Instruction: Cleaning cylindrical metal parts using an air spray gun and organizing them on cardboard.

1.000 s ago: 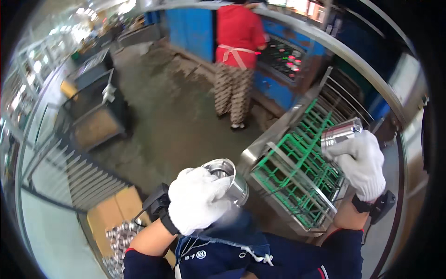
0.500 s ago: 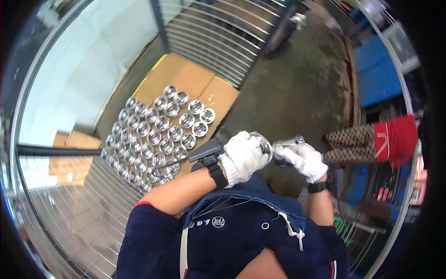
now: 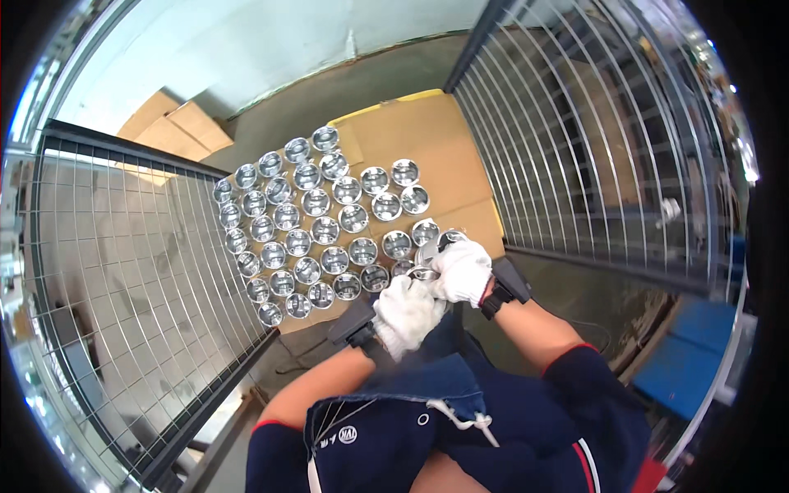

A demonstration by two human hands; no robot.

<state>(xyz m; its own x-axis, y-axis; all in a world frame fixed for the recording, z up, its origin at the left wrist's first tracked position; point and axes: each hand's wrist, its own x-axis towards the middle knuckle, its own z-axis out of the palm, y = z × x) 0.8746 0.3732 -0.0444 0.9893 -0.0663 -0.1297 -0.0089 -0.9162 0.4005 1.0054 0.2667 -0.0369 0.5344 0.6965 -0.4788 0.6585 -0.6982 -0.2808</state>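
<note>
Shiny metal pistons (image 3: 334, 260) stand in rows on the brown cardboard (image 3: 440, 135). At the near right end of these rows, both my hands are close together in white knit gloves. My left hand (image 3: 407, 314) has its fingers closed round a piston (image 3: 423, 274), mostly hidden by the gloves. Just right of it and slightly farther off, my right hand (image 3: 462, 273) is closed on another piston (image 3: 450, 238), whose round rim shows past the fingers. A dark device is strapped to each wrist.
A wire mesh side panel (image 3: 156, 271) rises left of the cardboard, and a barred panel (image 3: 592, 156) stands on the right. Folded cardboard (image 3: 189, 131) leans by the pale wall at the far left. A blue surface (image 3: 678, 361) lies at the lower right.
My view has swung to the right-hand side of the cart, and both hands have come from beside it to over the cardboard with their pistons. The person in red trousers has mostly left view.
</note>
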